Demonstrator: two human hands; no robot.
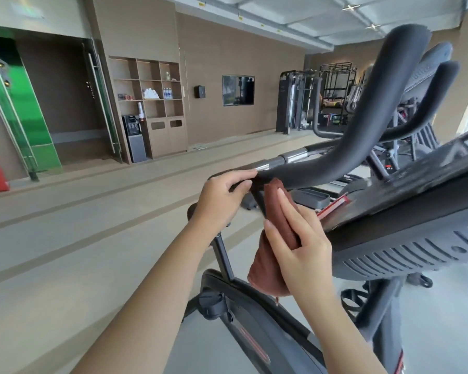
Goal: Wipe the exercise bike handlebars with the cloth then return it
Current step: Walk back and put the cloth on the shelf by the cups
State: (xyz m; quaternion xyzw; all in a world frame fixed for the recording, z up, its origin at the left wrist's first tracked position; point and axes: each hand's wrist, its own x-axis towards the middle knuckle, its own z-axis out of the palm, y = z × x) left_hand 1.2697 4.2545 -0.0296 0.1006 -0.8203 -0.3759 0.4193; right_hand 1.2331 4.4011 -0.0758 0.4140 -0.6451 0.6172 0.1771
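Wiping step: left hand [224,195] fingers [243,175] curling round black padded handlebar [335,163]; right hand [300,238] pinching folded brown cloth [265,268], next needing pressing, sliding along bar

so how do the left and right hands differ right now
The left hand curls its fingers round the handlebar end; the right hand holds the brown cloth with straighter fingers. The left hand is on the bar, the right hand just below it. Both are bare.
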